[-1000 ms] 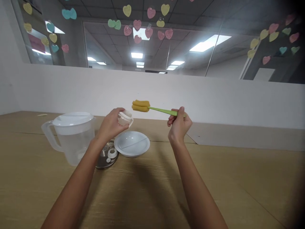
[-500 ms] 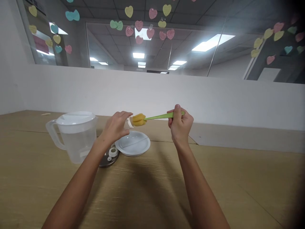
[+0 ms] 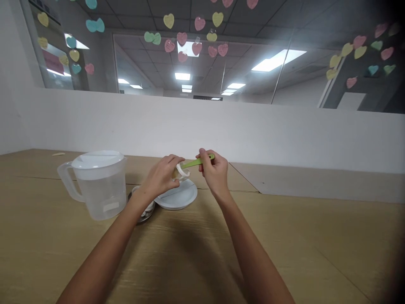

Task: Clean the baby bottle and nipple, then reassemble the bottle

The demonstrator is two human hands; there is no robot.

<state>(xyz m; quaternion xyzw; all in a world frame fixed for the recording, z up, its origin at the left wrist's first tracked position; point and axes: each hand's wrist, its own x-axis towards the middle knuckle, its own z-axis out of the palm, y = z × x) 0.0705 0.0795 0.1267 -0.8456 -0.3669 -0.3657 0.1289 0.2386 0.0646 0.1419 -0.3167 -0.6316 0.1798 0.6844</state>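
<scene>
My left hand [image 3: 162, 176] is wrapped round a clear baby bottle [image 3: 183, 172], its open mouth tilted toward the right. My right hand [image 3: 215, 171] grips the green handle of a bottle brush [image 3: 193, 163]. The brush's yellow sponge head is inside the bottle, mostly hidden by my left fingers. Below the bottle lies a white bowl [image 3: 179, 197]. Partly behind my left wrist, a round metal tray [image 3: 146, 216] carries small white parts, some of them covered by my forearm.
A lidded clear plastic pitcher [image 3: 103, 190] stands left of the tray, its handle pointing left. The wooden table [image 3: 190, 261] runs back to a white wall [image 3: 152, 122] with a window above it. A small flat pale piece [image 3: 58, 154] lies at the far left.
My right hand has moved left and slightly down, pushing the yellow brush head into the bottle. The bottle's mouth has shifted slightly right and down, in my left hand.
</scene>
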